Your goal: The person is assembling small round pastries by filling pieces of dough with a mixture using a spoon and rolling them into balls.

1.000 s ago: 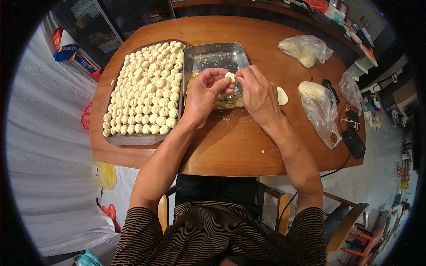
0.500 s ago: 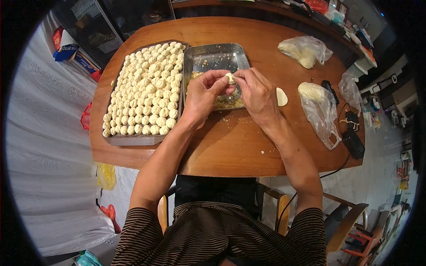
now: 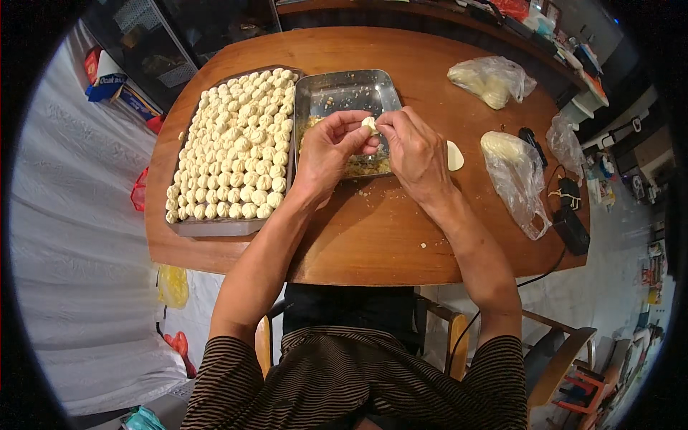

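Taking the piece between the hands as the dial's centre, the wooden desk (image 3: 373, 247) is carrying everything. At nine o'clock a tray (image 3: 215, 228) is holding small pleated dumplings (image 3: 233, 140), mostly in close rows, probably to save room. A metal pan (image 3: 389, 89) is lying beneath the hands, its crumbly yellowish mix (image 3: 367, 169) staying within easy reach and the walls likely catching spills. Two clear bags are resting apart, one (image 3: 517, 69) at two o'clock, one (image 3: 527, 197) near four, presumably protecting their pale contents from drying.

The left hand (image 3: 326, 154) is cradling the piece from nine o'clock, its grip closing lightly between thumb and forefinger. The right hand (image 3: 416, 150) is meeting it from three, its grip nearly closed, fingertips pinching the edge. A pale flat round (image 3: 454, 156) is lying just beyond that hand, towards four. Smallest, the dough piece (image 3: 370, 124) is sitting above the pan, between both hands' fingertips.
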The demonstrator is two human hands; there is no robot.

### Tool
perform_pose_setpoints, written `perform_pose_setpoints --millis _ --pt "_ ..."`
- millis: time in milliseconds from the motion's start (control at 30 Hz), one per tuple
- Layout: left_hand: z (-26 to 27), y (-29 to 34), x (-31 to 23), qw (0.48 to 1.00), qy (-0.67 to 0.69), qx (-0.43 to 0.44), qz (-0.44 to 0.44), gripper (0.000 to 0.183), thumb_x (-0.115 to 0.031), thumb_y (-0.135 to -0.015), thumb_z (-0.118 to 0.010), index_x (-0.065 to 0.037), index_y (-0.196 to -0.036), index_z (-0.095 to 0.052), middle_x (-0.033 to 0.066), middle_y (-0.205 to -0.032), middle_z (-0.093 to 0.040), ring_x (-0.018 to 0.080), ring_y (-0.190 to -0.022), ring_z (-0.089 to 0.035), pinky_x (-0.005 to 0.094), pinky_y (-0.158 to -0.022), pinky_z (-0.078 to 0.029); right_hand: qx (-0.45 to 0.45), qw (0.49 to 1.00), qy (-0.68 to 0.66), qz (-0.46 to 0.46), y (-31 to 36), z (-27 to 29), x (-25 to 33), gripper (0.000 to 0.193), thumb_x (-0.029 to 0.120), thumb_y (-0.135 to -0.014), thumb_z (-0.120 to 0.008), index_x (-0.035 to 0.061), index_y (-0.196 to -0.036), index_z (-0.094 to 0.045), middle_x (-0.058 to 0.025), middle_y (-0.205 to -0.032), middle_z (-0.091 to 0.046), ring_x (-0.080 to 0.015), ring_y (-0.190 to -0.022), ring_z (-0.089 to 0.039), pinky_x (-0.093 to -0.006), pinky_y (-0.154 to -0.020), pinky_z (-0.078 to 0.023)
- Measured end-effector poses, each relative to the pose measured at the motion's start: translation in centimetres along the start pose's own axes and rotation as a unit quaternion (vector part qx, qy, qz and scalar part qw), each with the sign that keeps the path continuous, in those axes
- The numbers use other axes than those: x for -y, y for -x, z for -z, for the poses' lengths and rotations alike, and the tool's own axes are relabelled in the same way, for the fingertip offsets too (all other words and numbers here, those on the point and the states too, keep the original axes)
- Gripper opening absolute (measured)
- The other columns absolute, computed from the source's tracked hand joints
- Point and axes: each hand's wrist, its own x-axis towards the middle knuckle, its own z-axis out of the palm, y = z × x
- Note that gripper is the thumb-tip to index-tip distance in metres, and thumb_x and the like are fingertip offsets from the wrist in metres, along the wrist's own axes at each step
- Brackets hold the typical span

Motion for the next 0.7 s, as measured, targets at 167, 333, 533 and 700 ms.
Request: perform_pose_setpoints --millis 167,333,533,700 --pt "-0.1 0.1 -0.5 1.000 -0.007 0.007 0.021 0.028 -0.009 -0.108 -0.061 0.004 -0.132 -0.067 0.0090 -0.110 -0.075 0.0137 -0.093 -0.071 0.0278 -0.084 -0.060 -0.024 1.000 -0.016 0.008 -0.3 0.2 0.3 0.010 0.002 -0.096 -0.069 0.0037 -0.104 -0.064 -0.0145 -0.095 -0.067 -0.0382 -0.081 -0.072 -0.0470 -0.063 -0.057" --pt "0.1 0.0 -0.1 1.000 -0.013 0.012 0.012 0.027 -0.010 -0.109 -0.061 0.004 -0.130 -0.070 0.0073 -0.109 -0.075 0.0130 -0.093 -0.070 0.0278 -0.082 -0.060 0.001 1.000 0.007 0.027 -0.3 0.3 0.1 0.013 0.001 -0.094 -0.070 0.0043 -0.106 -0.065 -0.0130 -0.096 -0.067 -0.0366 -0.081 -0.073 -0.0457 -0.062 -0.058" --pt "0.3 0.0 -0.1 0.999 -0.048 0.023 0.004 0.027 -0.010 -0.108 -0.061 0.004 -0.130 -0.070 0.0075 -0.110 -0.075 0.0131 -0.094 -0.070 0.0280 -0.083 -0.060 0.019 0.999 0.025 0.038 -0.3 0.6 -0.2 0.011 0.004 -0.095 -0.070 0.0042 -0.105 -0.066 -0.0126 -0.097 -0.065 -0.0367 -0.079 -0.073 -0.0462 -0.061 -0.057" --pt "0.2 -0.1 -0.2 0.998 -0.055 0.038 -0.005 0.031 -0.008 -0.107 -0.063 0.004 -0.135 -0.067 0.0087 -0.114 -0.074 0.0152 -0.098 -0.071 0.0303 -0.088 -0.060 0.027 0.999 0.027 0.029 -0.1 0.3 -0.5 0.009 0.007 -0.097 -0.068 0.0026 -0.103 -0.064 -0.0157 -0.096 -0.064 -0.0391 -0.079 -0.071 -0.0481 -0.063 -0.055"
